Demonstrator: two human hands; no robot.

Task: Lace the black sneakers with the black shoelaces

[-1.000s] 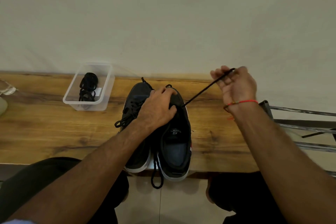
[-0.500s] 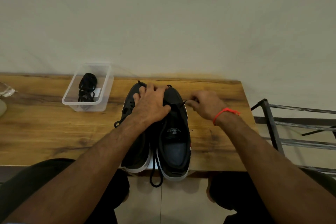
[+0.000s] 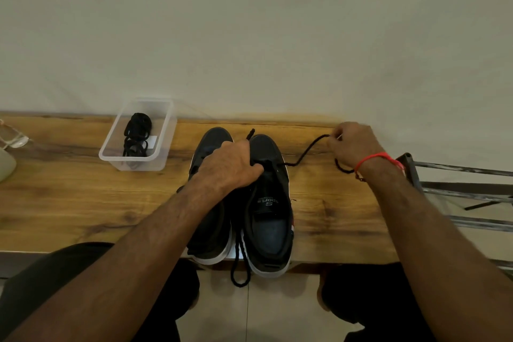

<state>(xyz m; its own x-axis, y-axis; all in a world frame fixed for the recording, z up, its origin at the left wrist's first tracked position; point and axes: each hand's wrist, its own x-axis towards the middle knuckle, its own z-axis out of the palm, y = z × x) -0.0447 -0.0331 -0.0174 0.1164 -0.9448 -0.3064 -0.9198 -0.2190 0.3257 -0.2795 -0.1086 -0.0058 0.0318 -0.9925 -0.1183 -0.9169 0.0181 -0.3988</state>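
Wood surface (image 3: 69,203) w/ both black sneakers (image 3: 266,203) side by side at near edge, toes twd wall. Left hand (image 3: 231,166) rests on top across both, fingers curled over the tongue area of the right one. Shoelace (image 3: 302,154) runs from under left hand out right to right hand (image 3: 352,144), which pinches it near far-right edge of surface; slack hangs below the wrist. Another lace loop dangles off front edge btwn the shoes. Clear tub (image 3: 111,147) far left holds spare laces (image 3: 137,133), well apart from both hands.
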